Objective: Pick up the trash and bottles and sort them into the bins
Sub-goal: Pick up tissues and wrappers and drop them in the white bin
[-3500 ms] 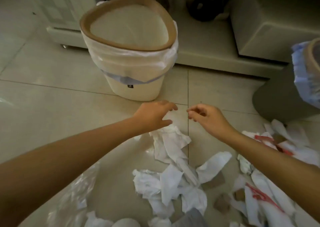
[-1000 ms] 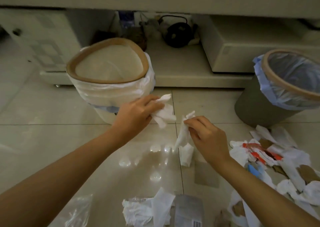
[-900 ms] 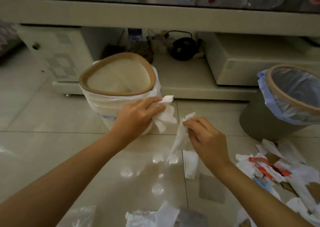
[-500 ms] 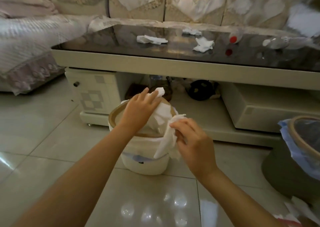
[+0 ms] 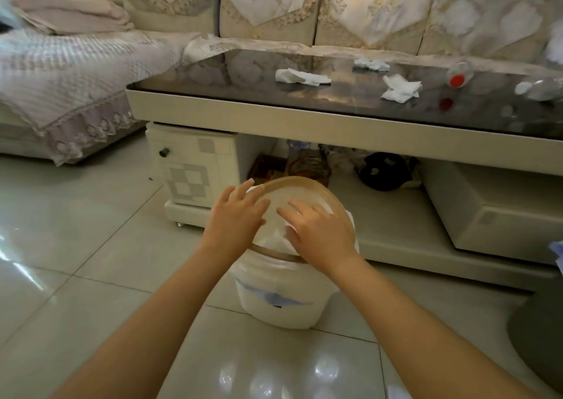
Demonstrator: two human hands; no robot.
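A white bin (image 5: 283, 301) with a tan rim and white liner stands on the floor in front of the coffee table. My left hand (image 5: 234, 219) hovers over its left rim, fingers spread and empty. My right hand (image 5: 320, 231) is over the bin's mouth, fingers apart, with white tissue (image 5: 278, 240) just below its palm inside the bin. Crumpled tissues (image 5: 300, 77) (image 5: 399, 89) lie on the dark glass table top (image 5: 228, 75). A clear bottle with a red cap (image 5: 458, 75) and another clear bottle (image 5: 539, 89) lie at the table's right end.
A second bin (image 5: 545, 344), dark with a blue liner, sits at the right edge. Under the table are a drawer unit (image 5: 195, 170), a black object (image 5: 384, 171) and a box (image 5: 493, 209). A sofa (image 5: 61, 72) stands behind and to the left.
Both hands lifted tissues off the floor, carried them over the white bin and let go; the fingers are now spread. The view tilted up from the floor litter to the table.
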